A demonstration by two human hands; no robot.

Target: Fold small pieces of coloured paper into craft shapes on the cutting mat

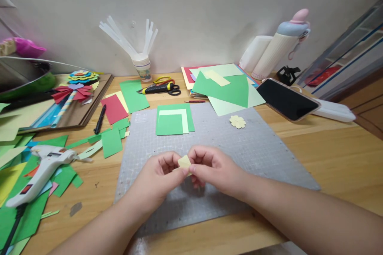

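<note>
Between my two hands is a small piece of pale yellow paper (184,161), partly folded and raised just above the grey cutting mat (140,183). My left hand (163,171) pinches its left side between thumb and fingers. On the other side my right hand (212,167) grips the edge with thumb and forefinger. Beyond the hands, green and pale green paper squares (170,124) lie stacked on the mat. A pale yellow paper flower (237,122) rests flat at the mat's far right.
A white glue gun (44,171) lies among green paper scraps at left. Scissors (173,89) and a utility knife (157,88) lie behind the mat, near paper cups (141,65) holding straws. A phone (289,99) and bottle (275,48) stand at right.
</note>
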